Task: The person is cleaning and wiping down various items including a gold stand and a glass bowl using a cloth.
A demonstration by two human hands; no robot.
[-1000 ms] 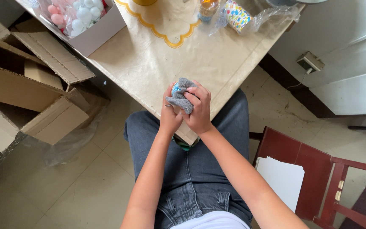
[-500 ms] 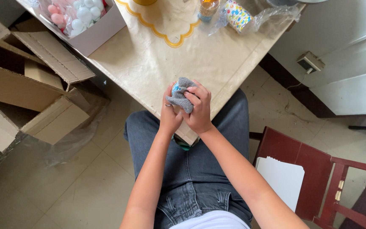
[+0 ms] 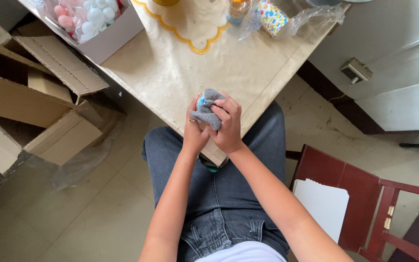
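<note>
grey cloth (image 3: 208, 112), soft and light, centre frame: i see left hand (image 3: 195, 133) and right hand (image 3: 229, 128) closed round it, wrapping a small blue object (image 3: 201, 102); grip by the folds.

We see open beige marble tabletop (image 3: 209, 73) ahead of our clasped hands, hemmed by the white box of pale balls (image 3: 104, 34) at far left and the dotted paper cup in clear wrap (image 3: 272, 17) far right, with brown cardboard cartons (image 3: 30, 106) crowding the left floor.
</note>
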